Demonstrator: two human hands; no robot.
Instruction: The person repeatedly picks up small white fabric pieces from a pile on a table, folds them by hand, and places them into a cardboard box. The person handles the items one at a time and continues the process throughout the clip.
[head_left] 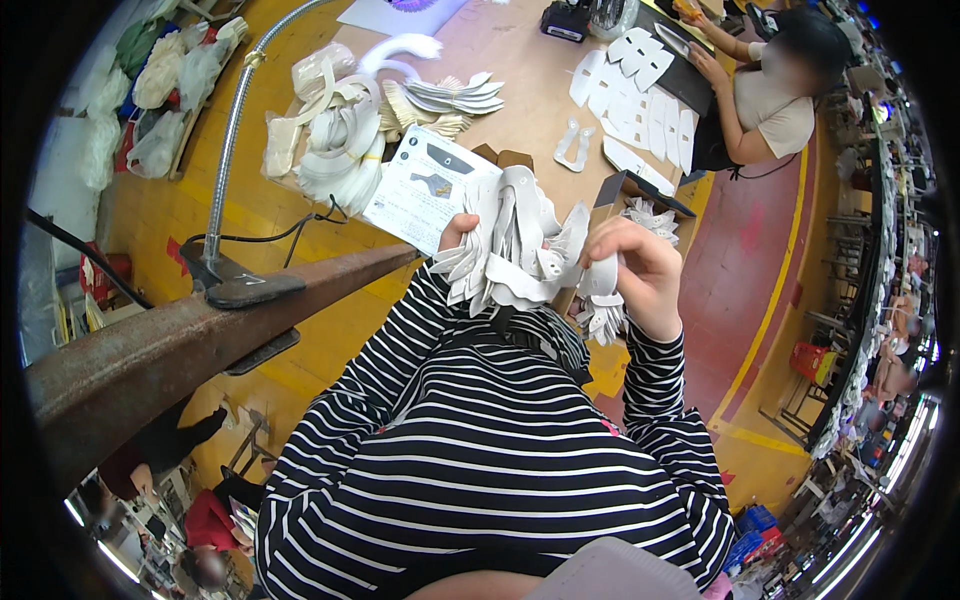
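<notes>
In front of my chest my left hand (460,231) is closed round a thick bunch of white cut pieces (515,235). These are flat, curved pieces, some with small holes, fanned out in several directions; they hide most of that hand's fingers. Just right of the bunch, my right hand (640,268) pinches a white curved piece (601,277) between thumb and fingers. More white pieces (603,318) hang below those fingertips; whether they are held too, I cannot tell. Beyond my right hand, an open cardboard box (668,192) contains similar white pieces.
On the table (530,60) lie a printed sheet (430,185), bundled white strips (340,150) and flat white panels (630,105). A metal beam (200,330) with a flexible metal hose (235,120) runs at left. Another person (775,100) works at the far right.
</notes>
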